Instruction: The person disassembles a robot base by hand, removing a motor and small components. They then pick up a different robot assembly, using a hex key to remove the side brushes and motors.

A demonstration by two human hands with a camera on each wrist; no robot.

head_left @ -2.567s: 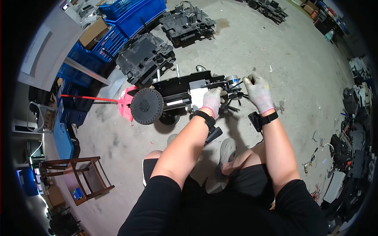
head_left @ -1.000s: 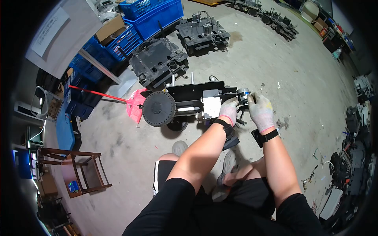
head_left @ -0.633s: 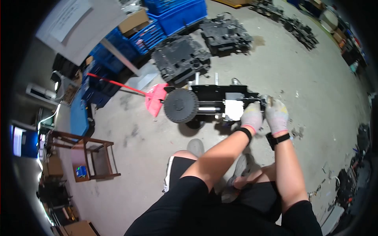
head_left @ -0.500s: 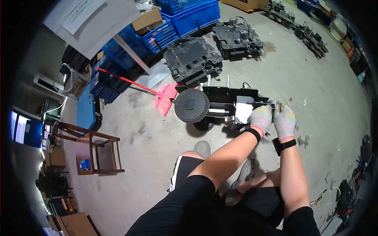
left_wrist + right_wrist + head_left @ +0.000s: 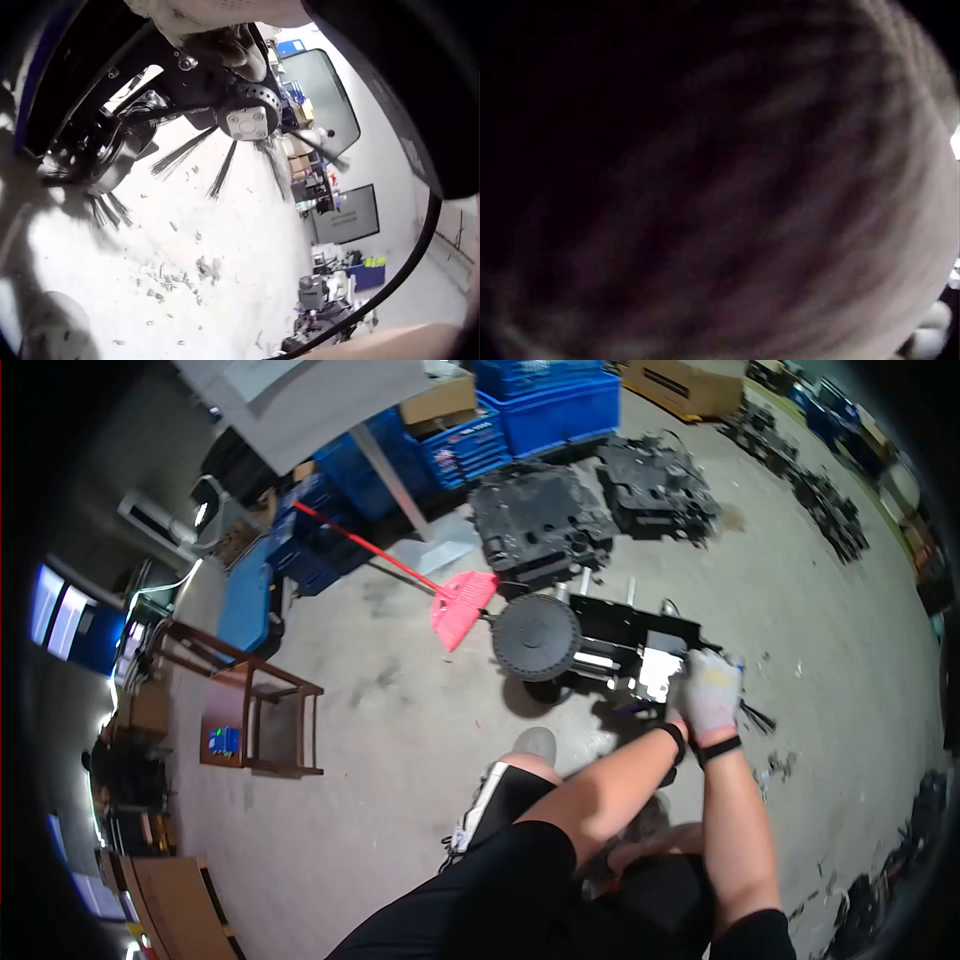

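A black machine chassis [image 5: 640, 625] with a large round ribbed wheel [image 5: 537, 637] and a white box [image 5: 659, 673] stands before me. At its right end my gloved right hand [image 5: 713, 693] overlaps my left hand [image 5: 680, 700] in the head view. Up close in the left wrist view, the left hand's gloved fingers [image 5: 244, 56] curl over the black end part, just above a round hub [image 5: 247, 122] with splayed bristle tufts [image 5: 223, 176]. A second brush [image 5: 109, 210] shows at left. Glove cloth [image 5: 742, 187] fills the dark right wrist view; I cannot tell what the right fingers hold.
A pink broom [image 5: 465, 610] with a red handle lies left of the chassis. Behind are two black chassis units [image 5: 543, 520] and blue crates [image 5: 560, 415]. A wooden chair [image 5: 265, 710] is at left; scattered debris [image 5: 780, 762] lies on the floor at right.
The head view has swung left, so everything sits further right in it. My right hand has come in from the right, from apart to overlapping the left hand at the chassis end.
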